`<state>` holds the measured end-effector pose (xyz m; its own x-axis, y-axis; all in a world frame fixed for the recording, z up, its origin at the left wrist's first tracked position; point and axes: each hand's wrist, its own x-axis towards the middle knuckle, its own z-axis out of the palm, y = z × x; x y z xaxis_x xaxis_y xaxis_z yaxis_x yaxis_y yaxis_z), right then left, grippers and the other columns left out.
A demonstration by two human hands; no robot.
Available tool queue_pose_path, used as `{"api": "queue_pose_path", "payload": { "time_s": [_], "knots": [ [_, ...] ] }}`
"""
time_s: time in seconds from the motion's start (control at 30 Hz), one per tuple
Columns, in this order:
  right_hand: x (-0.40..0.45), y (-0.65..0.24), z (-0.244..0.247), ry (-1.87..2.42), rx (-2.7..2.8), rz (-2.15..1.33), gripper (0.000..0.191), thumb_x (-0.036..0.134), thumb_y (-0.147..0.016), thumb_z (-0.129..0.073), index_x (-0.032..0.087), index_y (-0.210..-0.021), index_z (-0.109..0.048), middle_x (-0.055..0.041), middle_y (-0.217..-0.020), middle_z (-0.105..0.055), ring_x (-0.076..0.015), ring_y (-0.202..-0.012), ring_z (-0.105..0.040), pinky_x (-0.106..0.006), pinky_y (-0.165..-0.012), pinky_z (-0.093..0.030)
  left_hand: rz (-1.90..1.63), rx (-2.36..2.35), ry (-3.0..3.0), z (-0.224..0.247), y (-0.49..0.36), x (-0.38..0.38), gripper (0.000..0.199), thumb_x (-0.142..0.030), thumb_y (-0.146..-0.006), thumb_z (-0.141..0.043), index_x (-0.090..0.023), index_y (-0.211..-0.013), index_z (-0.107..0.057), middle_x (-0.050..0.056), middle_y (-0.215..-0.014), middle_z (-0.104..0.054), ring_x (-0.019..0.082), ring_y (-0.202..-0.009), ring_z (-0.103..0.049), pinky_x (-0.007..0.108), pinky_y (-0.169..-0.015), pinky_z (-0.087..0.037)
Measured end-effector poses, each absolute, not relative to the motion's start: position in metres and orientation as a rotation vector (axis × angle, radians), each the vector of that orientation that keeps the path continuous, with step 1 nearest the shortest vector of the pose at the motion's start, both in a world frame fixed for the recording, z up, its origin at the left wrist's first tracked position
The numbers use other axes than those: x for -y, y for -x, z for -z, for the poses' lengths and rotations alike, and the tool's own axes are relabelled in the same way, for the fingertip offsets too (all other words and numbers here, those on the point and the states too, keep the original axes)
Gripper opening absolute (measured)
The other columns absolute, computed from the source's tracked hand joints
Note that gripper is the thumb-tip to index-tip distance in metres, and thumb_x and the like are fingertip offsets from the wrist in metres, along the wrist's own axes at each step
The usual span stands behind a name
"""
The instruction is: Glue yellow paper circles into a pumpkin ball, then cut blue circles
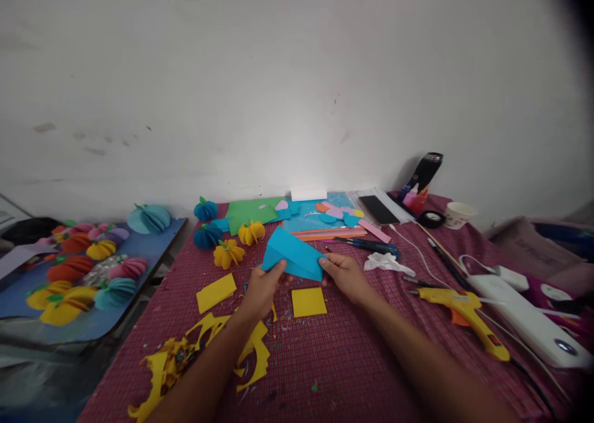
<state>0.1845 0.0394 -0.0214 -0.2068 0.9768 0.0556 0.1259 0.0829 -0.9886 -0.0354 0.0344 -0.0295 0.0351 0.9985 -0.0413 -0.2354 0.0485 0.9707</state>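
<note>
A creased sheet of blue paper (293, 253) is held up between my two hands, tilted above the table. My left hand (264, 290) pinches its lower left edge, thumb on top. At the right end, my right hand (344, 276) grips the corner between thumb and fingers. Just below the blue paper lies a yellow paper square (309, 302). A folded yellow paper rectangle (216, 293) rests to the left of my left hand. Yellow paper scraps (254, 355) are strewn beneath and beside my left forearm.
Paper pumpkins (228, 254) stand at the back left, more on a blue side table (171, 237). Coloured sheets (253, 211) and a phone (378, 209) lie along the wall. To the right are a yellow glue gun (464, 311), a white power strip (524, 321), a paper cup (458, 215) and cables.
</note>
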Motion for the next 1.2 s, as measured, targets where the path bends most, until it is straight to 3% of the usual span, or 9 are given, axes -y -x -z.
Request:
{"api": "queue_pose_path", "payload": {
  "time_s": [0.2,0.9,1.1,1.2],
  "knots": [
    [-0.044,-0.191,0.021,1.174,1.362,-1.079,0.040,0.051,-0.091,-0.058,0.020,-0.065,-0.059,0.0003,-0.058,-0.060,-0.0139,-0.054,-0.050,-0.027,-0.054,-0.035,-1.335,-1.053,-0.873,0.033,0.039,-0.038,0.037,-0.045,-0.066,-0.085,-0.015,-0.070,-0.064,0.001,-0.066,-0.065,0.014,-0.056,-0.059,0.028,-0.057,-0.050],
    [-0.039,-0.190,0.020,1.169,1.206,-1.075,0.039,0.054,-0.086,-0.066,0.021,-0.068,-0.057,0.0047,-0.052,-0.051,-0.0125,-0.049,-0.042,-0.027,-0.050,-0.028,-1.347,-1.125,-0.872,0.034,0.041,-0.040,0.039,-0.045,-0.063,-0.088,-0.013,-0.063,-0.067,0.004,-0.062,-0.065,0.013,-0.055,-0.057,0.025,-0.054,-0.046],
    [-0.038,-0.188,0.018,1.119,1.252,-1.115,0.041,0.054,-0.089,-0.063,0.020,-0.067,-0.057,0.0035,-0.055,-0.052,-0.0127,-0.053,-0.045,-0.026,-0.053,-0.032,-1.335,-1.131,-0.892,0.038,0.042,-0.041,0.040,-0.048,-0.065,-0.086,-0.013,-0.064,-0.067,0.005,-0.062,-0.066,0.015,-0.056,-0.058,0.026,-0.054,-0.048],
    [-0.036,-0.186,0.019,1.117,1.359,-1.132,0.038,0.055,-0.087,-0.064,0.020,-0.073,-0.063,0.0003,-0.069,-0.062,-0.0153,-0.064,-0.053,-0.026,-0.062,-0.041,-1.315,-1.105,-0.900,0.039,0.042,-0.040,0.040,-0.050,-0.066,-0.085,-0.013,-0.065,-0.069,0.006,-0.061,-0.067,0.015,-0.056,-0.059,0.027,-0.056,-0.049]
  ]
}}
